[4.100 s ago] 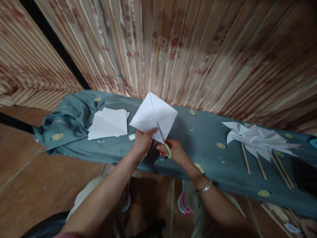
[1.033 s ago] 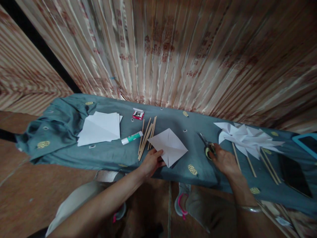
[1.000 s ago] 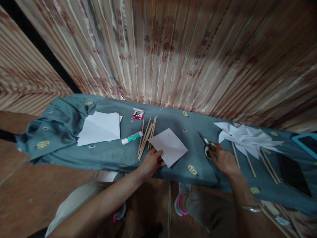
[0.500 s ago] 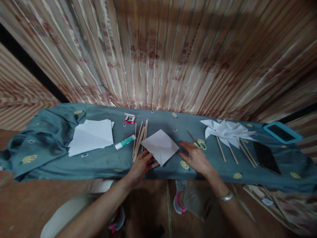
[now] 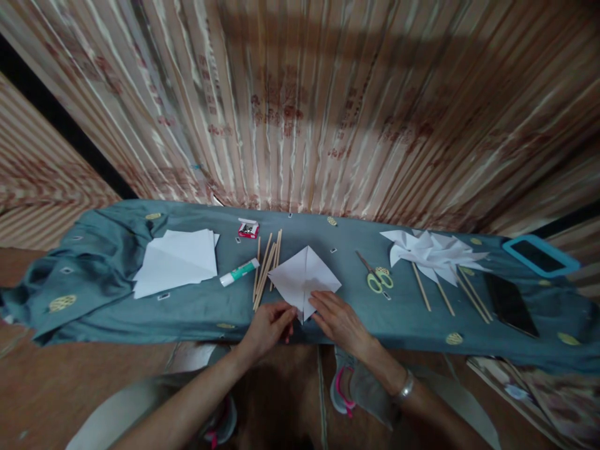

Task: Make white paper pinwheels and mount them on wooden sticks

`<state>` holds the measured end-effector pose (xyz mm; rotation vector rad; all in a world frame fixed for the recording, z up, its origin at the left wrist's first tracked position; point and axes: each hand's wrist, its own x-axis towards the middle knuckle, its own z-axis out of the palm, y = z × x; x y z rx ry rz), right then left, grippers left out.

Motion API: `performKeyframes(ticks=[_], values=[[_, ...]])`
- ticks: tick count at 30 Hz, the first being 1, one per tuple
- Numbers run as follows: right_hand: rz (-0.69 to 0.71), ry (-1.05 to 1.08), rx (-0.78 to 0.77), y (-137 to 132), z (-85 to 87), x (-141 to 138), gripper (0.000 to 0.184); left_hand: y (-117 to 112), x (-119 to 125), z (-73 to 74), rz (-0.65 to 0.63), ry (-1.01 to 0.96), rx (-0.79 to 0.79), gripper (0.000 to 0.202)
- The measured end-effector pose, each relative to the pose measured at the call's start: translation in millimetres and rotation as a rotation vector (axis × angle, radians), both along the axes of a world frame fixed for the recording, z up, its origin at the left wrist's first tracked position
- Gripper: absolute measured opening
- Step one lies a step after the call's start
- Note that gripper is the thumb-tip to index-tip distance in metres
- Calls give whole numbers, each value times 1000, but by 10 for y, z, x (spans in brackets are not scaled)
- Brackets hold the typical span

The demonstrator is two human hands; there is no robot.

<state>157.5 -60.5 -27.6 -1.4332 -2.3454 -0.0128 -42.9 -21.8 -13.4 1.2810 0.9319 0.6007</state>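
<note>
A square sheet of white paper (image 5: 300,272) lies cornerwise in front of me, with a crease running from its far corner to its near one. My left hand (image 5: 269,325) is closed in a pinch at the paper's near left edge, by the near corner. Flat on the near right part of the sheet rests my right hand (image 5: 338,317), fingers stretched out and together. Thin wooden sticks (image 5: 265,275) lie just left of the paper. To its right are scissors (image 5: 372,275) with yellow-green handles, blades pointing away.
On the patterned cloth (image 5: 187,322) at left are a stack of white paper (image 5: 180,259), a glue stick (image 5: 240,272) and a small red box (image 5: 248,229). Paper pinwheels (image 5: 434,253) on sticks, a black phone (image 5: 510,304) and a blue-framed tablet (image 5: 540,255) lie at right.
My right hand has moved left onto the paper, uncovering the scissors' handles. My left hand has shifted toward the near corner and closed its fingers. The centre crease now shows.
</note>
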Motion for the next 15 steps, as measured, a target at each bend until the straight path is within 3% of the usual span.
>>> performKeyframes(ticks=[4, 7, 10, 15], values=[[14, 24, 45, -5, 17, 18, 26, 23, -3, 62, -41, 198, 538, 18], [22, 92, 35, -28, 56, 50, 26, 68, 14, 67, -47, 254, 790, 36], [14, 174, -9, -63, 84, 80, 24, 104, 53, 32, -109, 302, 899, 47], [-37, 307, -107, -83, 89, 100, 18, 136, 138, 5, -185, 381, 889, 43]])
